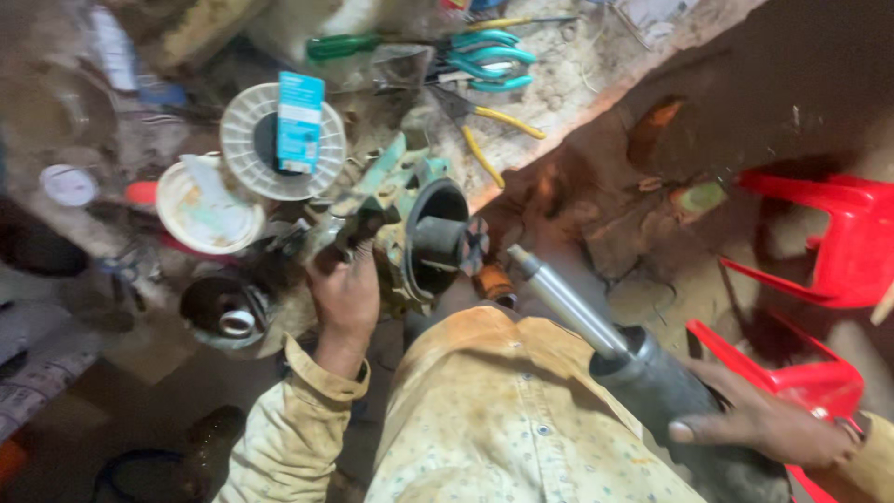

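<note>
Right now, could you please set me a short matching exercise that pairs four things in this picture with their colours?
Things:
1. pliers
2. chair
3. wire cutters
4. pump body, steadied by the left hand

Colours:
A. yellow handles
B. worn green
C. teal handles
D. red

The right hand holds a grey metal cylinder, not part of the matching.

Pairs: 1-C, 2-D, 3-A, 4-B

Green pump housing point(410, 219) upright on bench; grey rotor shaft point(643, 373) tilted.
</note>
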{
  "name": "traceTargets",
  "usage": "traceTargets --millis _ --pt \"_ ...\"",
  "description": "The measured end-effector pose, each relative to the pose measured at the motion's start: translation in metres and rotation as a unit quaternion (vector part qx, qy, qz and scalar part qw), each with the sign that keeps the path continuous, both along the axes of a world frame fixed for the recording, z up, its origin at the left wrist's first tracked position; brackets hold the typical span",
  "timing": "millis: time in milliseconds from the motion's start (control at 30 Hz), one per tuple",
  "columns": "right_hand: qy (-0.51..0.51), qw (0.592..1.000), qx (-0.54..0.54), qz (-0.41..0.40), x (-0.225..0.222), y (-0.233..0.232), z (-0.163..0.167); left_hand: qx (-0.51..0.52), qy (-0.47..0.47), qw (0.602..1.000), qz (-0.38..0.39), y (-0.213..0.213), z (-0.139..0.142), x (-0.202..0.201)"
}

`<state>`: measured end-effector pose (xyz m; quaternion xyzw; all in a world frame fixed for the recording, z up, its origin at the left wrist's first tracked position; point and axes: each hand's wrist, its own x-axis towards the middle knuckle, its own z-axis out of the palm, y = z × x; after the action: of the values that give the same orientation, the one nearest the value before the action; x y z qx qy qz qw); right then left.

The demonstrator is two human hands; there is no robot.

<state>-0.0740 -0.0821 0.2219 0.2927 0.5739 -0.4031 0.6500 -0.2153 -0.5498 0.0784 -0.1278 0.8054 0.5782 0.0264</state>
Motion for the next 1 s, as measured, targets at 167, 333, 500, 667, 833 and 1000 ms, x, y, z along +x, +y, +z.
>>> traceTargets --millis 167,333,500,667,833,1000 --pt "-0.016 0.996 0.017 0.092 -0.073 -0.018 -0.006 0.047 -0.078 0.996 0.001 0.016 0.007 -0.031" --pt "-0.003 0.989 -0.055 0.134 -0.131 -0.012 -0.026 -0.161 -0.112 0.981 -0.004 0.022 0.008 -0.044" --pt "-0.002 0.983 -0.144 0.112 -0.177 0.003 -0.044 -0.025 -0.113 0.993 -0.027 0.032 0.017 -0.061" --pt "-0.131 0.976 -0.076 0.156 -0.218 -0.001 -0.053 -0.016 -0.133 0.991 -0.032 0.041 0.025 -0.065" --pt "-0.102 0.974 -0.107 0.17 -0.239 -0.012 -0.061 -0.051 -0.14 0.988 -0.044 0.042 0.025 -0.07" --pt "-0.092 0.961 -0.111 0.238 -0.237 -0.011 -0.073 -0.117 -0.14 0.981 -0.065 0.048 0.033 -0.076"
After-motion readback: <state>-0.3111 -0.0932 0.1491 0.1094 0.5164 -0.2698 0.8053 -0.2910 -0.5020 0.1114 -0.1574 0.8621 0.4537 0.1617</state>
